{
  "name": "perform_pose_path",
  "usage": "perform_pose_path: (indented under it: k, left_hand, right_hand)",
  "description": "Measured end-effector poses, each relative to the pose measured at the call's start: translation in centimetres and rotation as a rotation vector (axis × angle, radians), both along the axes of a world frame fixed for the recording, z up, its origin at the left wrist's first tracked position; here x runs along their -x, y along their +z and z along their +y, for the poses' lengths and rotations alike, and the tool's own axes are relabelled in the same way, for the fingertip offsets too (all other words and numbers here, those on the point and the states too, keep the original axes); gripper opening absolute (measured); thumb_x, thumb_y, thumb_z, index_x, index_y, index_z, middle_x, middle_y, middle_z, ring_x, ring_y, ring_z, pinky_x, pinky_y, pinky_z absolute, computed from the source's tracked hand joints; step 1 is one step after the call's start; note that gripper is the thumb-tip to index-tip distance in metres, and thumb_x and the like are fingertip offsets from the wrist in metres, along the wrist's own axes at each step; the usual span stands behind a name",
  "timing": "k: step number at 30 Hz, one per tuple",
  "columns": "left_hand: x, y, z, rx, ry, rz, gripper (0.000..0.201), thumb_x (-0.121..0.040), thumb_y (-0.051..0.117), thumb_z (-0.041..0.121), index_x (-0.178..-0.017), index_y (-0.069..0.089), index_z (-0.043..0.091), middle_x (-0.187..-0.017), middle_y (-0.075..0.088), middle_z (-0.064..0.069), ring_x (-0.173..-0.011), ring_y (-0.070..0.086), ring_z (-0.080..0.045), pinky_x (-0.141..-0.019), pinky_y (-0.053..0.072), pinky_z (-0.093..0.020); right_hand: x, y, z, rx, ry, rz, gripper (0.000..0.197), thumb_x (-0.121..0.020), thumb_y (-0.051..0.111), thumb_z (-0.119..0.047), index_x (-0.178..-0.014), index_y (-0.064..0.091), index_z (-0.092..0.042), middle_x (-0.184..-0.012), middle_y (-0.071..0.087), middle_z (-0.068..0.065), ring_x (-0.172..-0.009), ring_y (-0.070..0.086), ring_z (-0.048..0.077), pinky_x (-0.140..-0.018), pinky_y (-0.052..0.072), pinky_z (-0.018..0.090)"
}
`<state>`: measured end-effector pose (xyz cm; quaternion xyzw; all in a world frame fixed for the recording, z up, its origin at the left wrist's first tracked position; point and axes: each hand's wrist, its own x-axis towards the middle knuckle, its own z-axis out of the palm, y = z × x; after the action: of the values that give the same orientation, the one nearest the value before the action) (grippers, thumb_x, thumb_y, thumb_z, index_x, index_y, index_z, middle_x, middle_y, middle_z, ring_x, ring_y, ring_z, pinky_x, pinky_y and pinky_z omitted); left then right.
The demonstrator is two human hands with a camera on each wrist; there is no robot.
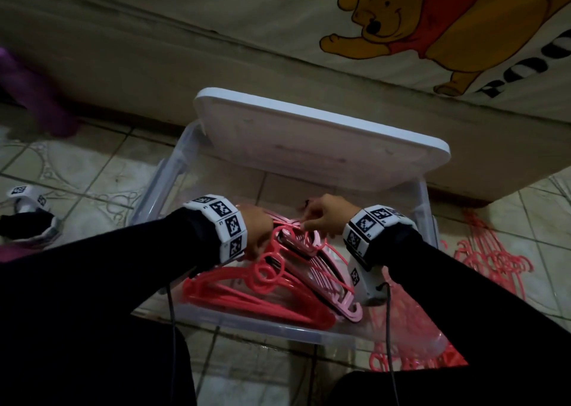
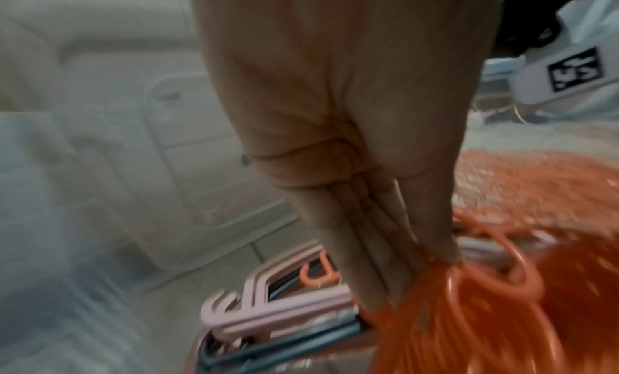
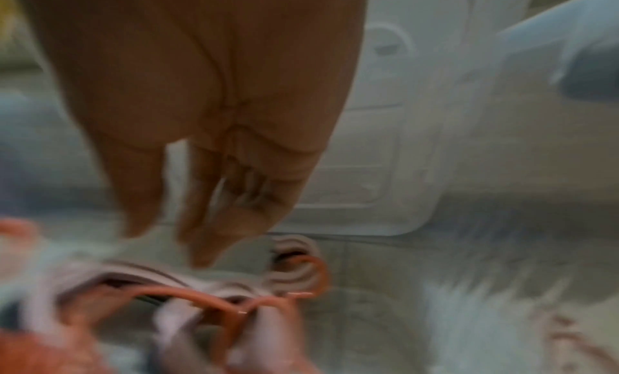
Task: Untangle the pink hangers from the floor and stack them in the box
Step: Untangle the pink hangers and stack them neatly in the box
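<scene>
A clear plastic box [image 1: 148,195] stands on the tiled floor and holds a stack of coral-pink hangers [image 1: 247,300] and paler pink hangers [image 1: 340,285]. My left hand [image 1: 259,232] is at the hanger hooks. In the left wrist view my left hand [image 2: 402,260] has straight fingers [image 2: 368,268] held together, their tips pressing on the coral hangers [image 2: 469,326]. My right hand [image 1: 321,217] hovers at the top of the pale hangers. In the blurred right wrist view my right hand [image 3: 167,234] has thumb and fingers apart, with nothing between them.
The white lid [image 1: 309,139] leans over the box's far side. More tangled pink hangers [image 1: 491,257] lie on the floor to the right, others [image 1: 411,353] by my right knee. A bed with a bear-print sheet [image 1: 432,19] runs behind. A tagged device [image 1: 27,201] lies at left.
</scene>
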<state>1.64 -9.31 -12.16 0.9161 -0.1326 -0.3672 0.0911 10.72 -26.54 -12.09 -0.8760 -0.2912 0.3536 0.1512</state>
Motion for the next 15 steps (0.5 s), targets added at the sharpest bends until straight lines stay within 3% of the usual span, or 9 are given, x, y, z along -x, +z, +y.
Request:
perform_pose_path:
  k: [2, 4, 5, 7, 8, 10, 11, 13, 15]
  left_hand:
    - [0.5, -0.5, 0.1, -0.052, -0.02, -0.041, 0.037, -0.079, 0.07, 0.017, -0.052, 0.045, 0.019, -0.046, 0.044, 0.01, -0.047, 0.055, 0.0, -0.057, 0.045, -0.023]
    - [0.9, -1.0, 0.3, -0.14, -0.048, -0.04, 0.028, -0.076, 0.072, 0.029, -0.062, 0.049, 0.018, -0.054, 0.044, 0.008, -0.068, 0.065, -0.02, -0.064, 0.048, -0.029]
    - [1.1, -1.4, 0.5, -0.171, -0.072, -0.051, 0.021, -0.072, 0.072, 0.035, -0.077, 0.056, 0.022, -0.058, 0.046, 0.008, -0.073, 0.065, -0.022, -0.063, 0.048, -0.028]
    - [1.6, -3.7, 0.9, -0.211, -0.092, -0.062, 0.055, -0.058, 0.077, 0.041, -0.106, 0.051, 0.038, -0.068, 0.056, 0.007, -0.07, 0.065, -0.017, -0.058, 0.045, -0.024]
    - [1.9, -4.5, 0.9, -0.227, -0.093, -0.032, 0.064, -0.05, 0.082, 0.042, -0.104, 0.049, 0.04, -0.067, 0.058, 0.007, -0.061, 0.062, -0.014, -0.056, 0.044, -0.022]
    - [2.2, -6.4, 1.2, -0.228, -0.112, -0.015, 0.049, -0.035, 0.088, 0.04, -0.062, 0.047, 0.032, -0.04, 0.041, 0.007, -0.035, 0.038, -0.002, -0.042, 0.039, -0.015]
    - [2.3, -7.3, 1.3, -0.174, -0.121, -0.02, 0.058, -0.03, 0.087, 0.039, -0.047, 0.032, 0.031, -0.032, 0.028, 0.003, -0.031, 0.022, 0.005, -0.038, 0.028, -0.008]
    - [2.3, -7.5, 1.4, -0.18, -0.125, -0.003, 0.062, -0.031, 0.086, 0.042, -0.044, 0.027, 0.03, -0.033, 0.024, 0.003, -0.033, 0.018, 0.007, -0.038, 0.023, -0.008]
    - [2.2, -5.9, 1.3, -0.186, -0.119, 0.056, 0.037, -0.045, 0.083, 0.042, -0.048, 0.046, 0.037, -0.037, 0.042, 0.004, -0.033, 0.03, 0.006, -0.042, 0.036, -0.016]
  right_hand:
    - [-0.9, -0.9, -0.9, 0.187, 0.003, -0.15, 0.022, -0.087, 0.064, -0.022, -0.103, 0.07, -0.009, -0.089, 0.071, 0.006, -0.081, 0.068, 0.02, -0.067, 0.048, 0.024]
    - [-1.4, -2.4, -1.9, 0.314, 0.003, -0.21, 0.027, -0.09, 0.058, -0.023, -0.108, 0.067, -0.005, -0.108, 0.068, 0.015, -0.102, 0.064, 0.031, -0.078, 0.047, 0.03]
    - [-1.4, -3.4, -2.4, 0.355, -0.001, -0.205, 0.029, -0.091, 0.057, -0.024, -0.109, 0.065, -0.005, -0.111, 0.067, 0.016, -0.105, 0.062, 0.031, -0.079, 0.047, 0.03]
    - [-1.1, -5.3, -3.2, 0.398, 0.009, -0.178, 0.027, -0.088, 0.06, -0.027, -0.107, 0.065, -0.008, -0.111, 0.067, 0.013, -0.104, 0.063, 0.029, -0.081, 0.049, 0.03]
    - [-0.8, -6.0, -3.5, 0.401, 0.02, -0.162, 0.026, -0.086, 0.062, -0.028, -0.105, 0.065, -0.011, -0.11, 0.067, 0.011, -0.102, 0.064, 0.027, -0.083, 0.051, 0.03]
    - [-0.4, -7.0, -3.7, 0.388, 0.038, -0.153, 0.027, -0.083, 0.063, -0.033, -0.103, 0.065, -0.015, -0.108, 0.067, 0.008, -0.098, 0.065, 0.026, -0.086, 0.053, 0.036]
    - [-0.3, -7.3, -3.8, 0.376, 0.028, -0.173, 0.026, -0.082, 0.063, -0.034, -0.101, 0.065, -0.016, -0.106, 0.068, 0.008, -0.097, 0.065, 0.026, -0.085, 0.053, 0.037]
    - [0.0, -7.8, -3.7, 0.336, -0.028, -0.209, 0.022, -0.083, 0.06, -0.034, -0.096, 0.066, -0.017, -0.103, 0.068, 0.008, -0.094, 0.066, 0.026, -0.082, 0.053, 0.033]
    - [0.2, -8.3, -3.7, 0.307, -0.083, -0.209, 0.023, -0.086, 0.058, -0.033, -0.095, 0.067, -0.014, -0.102, 0.069, 0.011, -0.094, 0.066, 0.028, -0.074, 0.048, 0.027]
